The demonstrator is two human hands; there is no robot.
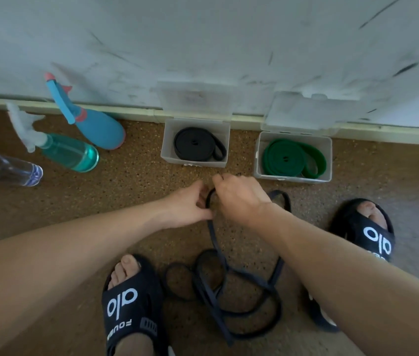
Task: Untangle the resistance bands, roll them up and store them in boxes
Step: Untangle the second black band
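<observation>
Bare forearms fill the lower frame, reaching forward over two feet in black slides (131, 301).

Head view, only one:
- Left hand (190, 206) and right hand (239, 195) meet close together, fingers curled. Both pinch the top end of a dark loose band (229, 299), where it bends into a small loop between them. Looks like the first turn of a roll, though the fingertips are partly hidden.
- Below the hands, toward the feet, the rest of that band lies on the speckled floor (139, 181) in crossed, overlapping loops. One length rises from the pile up to the hands; another loop shows just behind the right wrist.
- Beyond the hands, against the wall: left box (168, 140), lid open, holds a rolled black band (198, 144). Right box (328, 155), lid open, holds a rolled green band (290, 158).
- Far left of the hands: three spray bottles (74, 150) lying by the skirting.

Progress, judged: two bands rolled and stored. Third band barely begun, still crossed over itself. No third box in sight.
</observation>
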